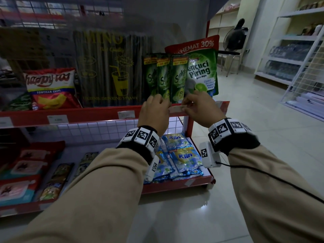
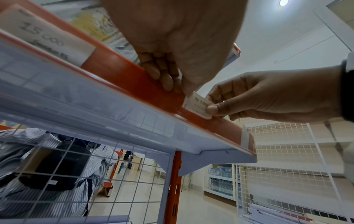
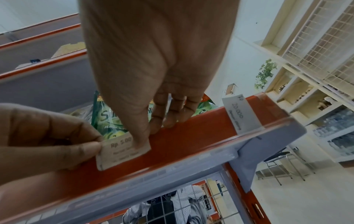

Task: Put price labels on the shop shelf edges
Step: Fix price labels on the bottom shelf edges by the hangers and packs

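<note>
A small white price label printed "Rp. 5.00…" lies against the red shelf edge below the green Sunlight pouches. My left hand pinches the label's left end, as the right wrist view shows for this hand and the label. At the label's right end my right hand holds it. Its thumb presses the paper on the strip while its fingers curl over the edge's top. The left wrist view shows the label between both hands.
Other labels sit further left on the same edge, and one marked 20.000 near its right end. Klin sachets lie on the lower shelf. A white wire rack and a chair stand to the right. A person in a striped shirt is behind the mesh.
</note>
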Demonstrator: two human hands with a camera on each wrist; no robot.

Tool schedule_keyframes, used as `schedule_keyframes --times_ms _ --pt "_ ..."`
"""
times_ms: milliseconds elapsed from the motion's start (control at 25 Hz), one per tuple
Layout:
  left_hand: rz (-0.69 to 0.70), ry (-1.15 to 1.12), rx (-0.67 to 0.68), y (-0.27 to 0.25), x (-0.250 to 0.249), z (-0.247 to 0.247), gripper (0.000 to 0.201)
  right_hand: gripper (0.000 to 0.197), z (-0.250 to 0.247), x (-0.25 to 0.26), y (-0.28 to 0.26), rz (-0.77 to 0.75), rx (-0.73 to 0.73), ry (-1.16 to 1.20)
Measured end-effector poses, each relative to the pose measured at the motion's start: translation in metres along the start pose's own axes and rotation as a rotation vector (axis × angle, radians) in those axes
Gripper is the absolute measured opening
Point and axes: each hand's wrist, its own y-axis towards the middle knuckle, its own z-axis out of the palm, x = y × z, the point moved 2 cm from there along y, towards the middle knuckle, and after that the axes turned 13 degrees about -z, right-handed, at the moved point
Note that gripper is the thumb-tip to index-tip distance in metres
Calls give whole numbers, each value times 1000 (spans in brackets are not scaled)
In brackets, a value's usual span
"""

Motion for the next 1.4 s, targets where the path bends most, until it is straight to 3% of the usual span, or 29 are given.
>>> schedule_keyframes --times_ms 240,480,1040,1400 --pt "46 -38 7 2 3 -3 20 18 -3 -1 2 -21 138 -62" --pt "75 29 11 3 3 -5 20 10 -4 -1 -1 -2 6 63" --pt "75 153 84 4 -1 -11 28 13 -1 -2 -3 4 111 -24" --pt "71 139 42 1 -1 -7 22 7 0 -6 -1 75 56 44"
